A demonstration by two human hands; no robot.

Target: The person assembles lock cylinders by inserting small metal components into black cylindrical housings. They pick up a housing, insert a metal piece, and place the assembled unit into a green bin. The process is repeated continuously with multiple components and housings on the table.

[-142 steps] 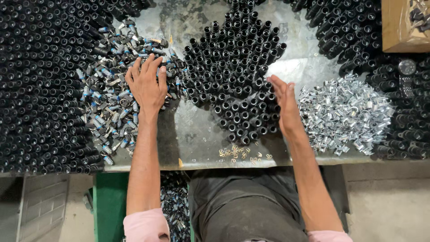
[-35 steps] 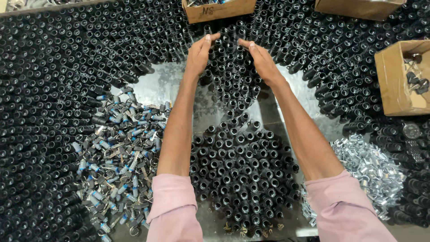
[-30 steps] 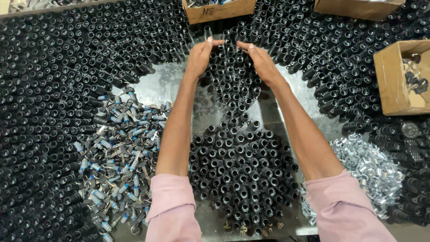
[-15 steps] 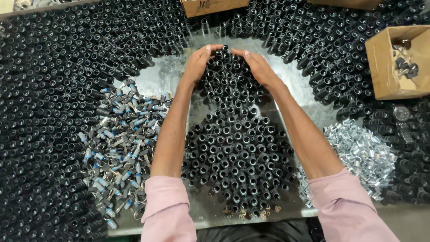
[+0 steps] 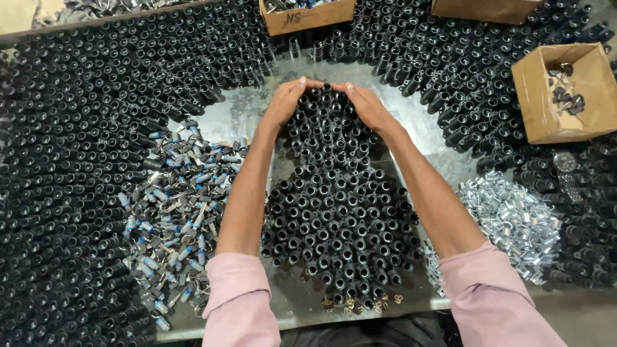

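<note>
Standing upright, mouths up, the cluster of black cylindrical sockets [image 5: 334, 212] lies between your cupped, open left hand [image 5: 283, 103] and right hand [image 5: 367, 106], gripping nothing.

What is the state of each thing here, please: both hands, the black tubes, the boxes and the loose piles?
left hand: open, cupped on the far edge of the tube cluster.
right hand: open, cupped on the same edge, fingertips near the left hand's.
cluster of black tubes: upright, packed together.
side cardboard box: open, a few parts inside.
silver clips: loose heap.
blue-tipped parts: scattered, lying flat.
</note>
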